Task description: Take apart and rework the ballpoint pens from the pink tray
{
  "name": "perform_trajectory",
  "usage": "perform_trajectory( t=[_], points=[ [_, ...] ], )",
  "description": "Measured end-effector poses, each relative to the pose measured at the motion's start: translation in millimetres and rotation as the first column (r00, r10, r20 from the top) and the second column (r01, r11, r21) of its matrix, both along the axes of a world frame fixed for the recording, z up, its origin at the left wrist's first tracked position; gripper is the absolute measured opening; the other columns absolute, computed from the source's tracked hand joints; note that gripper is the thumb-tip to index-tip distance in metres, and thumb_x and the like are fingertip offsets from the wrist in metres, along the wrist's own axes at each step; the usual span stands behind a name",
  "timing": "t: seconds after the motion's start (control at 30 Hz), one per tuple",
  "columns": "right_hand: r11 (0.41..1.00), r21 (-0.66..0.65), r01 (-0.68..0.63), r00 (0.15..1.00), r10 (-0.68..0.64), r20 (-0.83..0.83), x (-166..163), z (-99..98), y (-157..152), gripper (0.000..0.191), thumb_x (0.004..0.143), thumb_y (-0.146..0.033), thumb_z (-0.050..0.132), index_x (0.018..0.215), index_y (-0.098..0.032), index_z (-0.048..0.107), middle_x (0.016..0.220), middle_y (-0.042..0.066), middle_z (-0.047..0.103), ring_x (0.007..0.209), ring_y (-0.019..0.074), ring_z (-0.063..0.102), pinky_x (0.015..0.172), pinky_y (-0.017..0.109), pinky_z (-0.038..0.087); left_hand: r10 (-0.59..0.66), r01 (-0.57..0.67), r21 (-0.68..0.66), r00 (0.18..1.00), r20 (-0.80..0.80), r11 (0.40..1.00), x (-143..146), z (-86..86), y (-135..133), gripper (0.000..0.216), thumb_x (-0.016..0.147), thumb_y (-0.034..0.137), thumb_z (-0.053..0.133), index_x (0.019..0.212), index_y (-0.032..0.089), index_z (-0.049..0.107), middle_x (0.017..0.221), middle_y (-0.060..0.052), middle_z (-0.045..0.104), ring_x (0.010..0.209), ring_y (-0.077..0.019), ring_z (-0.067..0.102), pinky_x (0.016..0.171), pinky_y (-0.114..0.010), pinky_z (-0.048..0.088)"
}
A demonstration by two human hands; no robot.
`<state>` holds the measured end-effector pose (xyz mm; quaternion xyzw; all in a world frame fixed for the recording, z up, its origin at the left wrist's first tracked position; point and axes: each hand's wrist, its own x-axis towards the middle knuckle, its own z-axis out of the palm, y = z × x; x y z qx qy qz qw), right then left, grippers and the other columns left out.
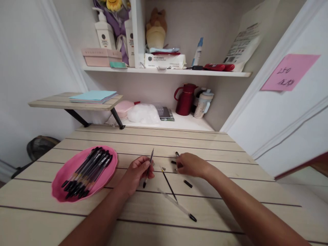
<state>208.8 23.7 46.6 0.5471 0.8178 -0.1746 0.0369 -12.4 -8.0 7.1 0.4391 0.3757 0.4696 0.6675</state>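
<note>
My left hand (137, 172) is closed round a thin black pen refill (148, 167) that points up and away from me. My right hand (191, 164) rests palm down on the wooden table (230, 198), its fingers curled over small black pen parts (176, 154). Between the hands lies another black refill (169, 184), and a clear pen barrel with a black end (178, 205) lies nearer to me. A short black cap piece (188, 183) sits just below my right wrist. A pink plate (66, 171) on the left holds several black pens (88, 171).
A small raised wooden shelf (46, 102) with blue folders (93, 95) stands at the back left. Behind the table a red jug (185, 99), a cup (203, 103) and a plastic bag (143, 113) stand in an alcove. A pink note (289, 71) is stuck on the right wall.
</note>
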Motion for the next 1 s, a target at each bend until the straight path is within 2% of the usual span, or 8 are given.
perform_trajectory(
  t=[0.07,0.17,0.3,0.4,0.5,0.73,0.83,1.0],
  points=[
    [1.0,-0.026,0.001,1.0,-0.001,0.027,10,-6.6,-14,0.009,0.058,-0.023,0.059,0.066,-0.018,0.061,0.065,0.004,0.061,0.058,0.0155,0.052,0.047,0.023,0.026,0.017,-0.017,-0.002,1.0,0.023,1.0,-1,1.2,1,0.018,0.072,0.031,0.057,0.08,0.015,0.054,0.065,-0.001,0.058,0.052,-0.0085,0.052,0.049,-0.02,0.036],
    [1.0,0.011,0.024,1.0,-0.024,-0.008,20,-18.2,-30,0.014,0.059,-0.016,0.055,0.072,-0.019,0.059,0.072,0.004,0.061,0.063,0.0159,0.052,0.05,0.023,0.027,0.039,-0.039,0.006,0.999,0.03,0.999,-2,2.8,2,0.017,0.072,0.031,0.058,0.079,0.016,0.054,0.064,0.0,0.058,0.05,-0.0085,0.051,0.046,-0.019,0.034],
    [0.996,-0.039,0.085,0.958,-0.093,-0.272,27,-19.9,-26,0.02,0.063,-0.015,0.05,0.08,-0.02,0.059,0.07,0.001,0.06,0.06,0.0128,0.05,0.052,0.022,0.031,0.048,-0.048,0.012,0.999,0.009,0.999,-2,2.7,2,0.017,0.071,0.031,0.058,0.078,0.016,0.054,0.064,0.0,0.058,0.05,-0.0084,0.052,0.046,-0.019,0.033],
    [0.983,-0.093,0.16,0.833,-0.185,-0.521,25,-15.1,-8,0.017,0.067,-0.02,0.048,0.079,-0.017,0.059,0.067,0.0,0.058,0.058,0.0111,0.049,0.052,0.022,0.034,0.044,-0.044,-0.002,0.997,-0.057,0.999,0,1.5,2,0.02,0.069,0.033,0.06,0.076,0.015,0.054,0.061,0.0,0.058,0.048,-0.0081,0.051,0.041,-0.018,0.028],
    [0.969,-0.103,0.225,0.689,-0.233,-0.687,12,-13.5,9,0.014,0.065,-0.024,0.051,0.075,-0.015,0.057,0.065,0.0,0.056,0.058,0.0103,0.048,0.053,0.022,0.036,0.044,-0.044,0.002,0.993,-0.105,0.999,1,0.8,2,0.02,0.068,0.033,0.06,0.073,0.015,0.053,0.06,0.0,0.058,0.045,-0.0072,0.05,0.04,-0.018,0.026],
    [0.953,-0.261,0.152,0.284,-0.295,-0.912,-32,-5.2,16,0.021,0.062,-0.027,0.058,0.08,-0.015,0.055,0.062,-0.001,0.055,0.057,0.0102,0.051,0.05,0.021,0.037,0.043,-0.041,0.015,0.99,-0.138,0.999,1,0.2,2,0.018,0.071,0.033,0.056,0.072,0.016,0.052,0.06,0.001,0.057,0.045,-0.0065,0.049,0.041,-0.018,0.027],
    [0.963,-0.232,0.14,0.21,-0.258,-0.943,-43,0.5,15,0.022,0.062,-0.027,0.06,0.08,-0.015,0.056,0.06,-0.001,0.055,0.057,0.0106,0.052,0.05,0.022,0.037,0.038,-0.037,0.006,0.99,-0.139,0.999,2,0.0,1,0.019,0.07,0.034,0.057,0.072,0.016,0.052,0.06,0.001,0.057,0.045,-0.0069,0.049,0.04,-0.018,0.026],
    [0.973,-0.198,0.123,0.213,-0.22,-0.952,-52,1.7,16,0.022,0.062,-0.027,0.06,0.081,-0.015,0.057,0.058,-0.002,0.052,0.056,0.0099,0.051,0.049,0.021,0.036,0.052,-0.054,-0.008,0.989,-0.142,0.999,3,1.7,0,0.019,0.068,0.033,0.059,0.072,0.016,0.052,0.058,0.002,0.057,0.043,-0.007,0.049,0.04,-0.018,0.027]
  ],
)
